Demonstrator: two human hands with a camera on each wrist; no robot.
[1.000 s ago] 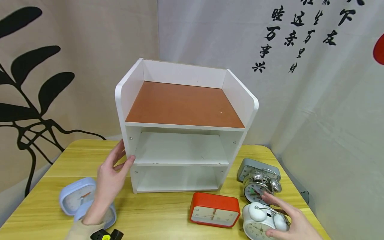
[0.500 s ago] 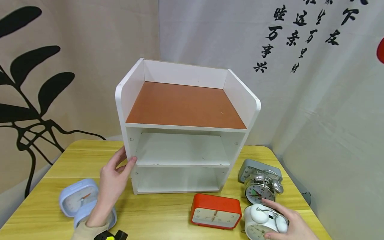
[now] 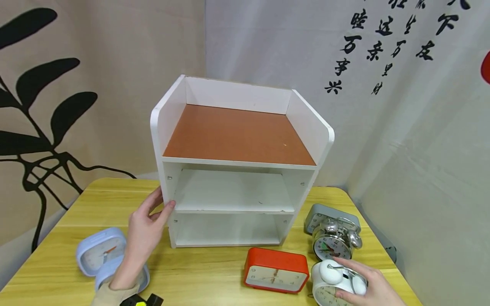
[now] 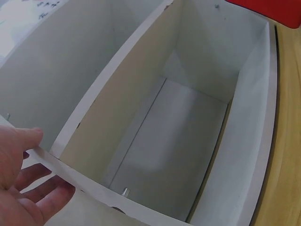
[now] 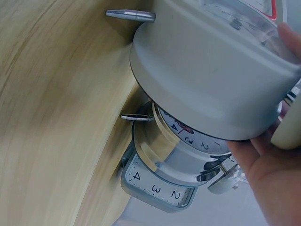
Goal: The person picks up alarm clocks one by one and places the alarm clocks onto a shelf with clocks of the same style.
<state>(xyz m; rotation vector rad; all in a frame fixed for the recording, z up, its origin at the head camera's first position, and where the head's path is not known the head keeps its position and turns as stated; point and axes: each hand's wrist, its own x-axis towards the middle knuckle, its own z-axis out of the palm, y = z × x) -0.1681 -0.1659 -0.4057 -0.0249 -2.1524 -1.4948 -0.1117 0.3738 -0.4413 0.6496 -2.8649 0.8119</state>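
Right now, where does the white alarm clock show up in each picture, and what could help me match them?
Head: the white alarm clock is at the lower right, in the right hand.
Left wrist: not in it.
Right wrist: large, across the upper right.
Shared landmark: the wooden table, along the left-wrist picture's right edge and the right-wrist picture's left side.

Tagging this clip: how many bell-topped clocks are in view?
2: the white clock in the right hand, and the silver clock just behind it, in front of the gray clock. Any behind the shelf would be hidden.
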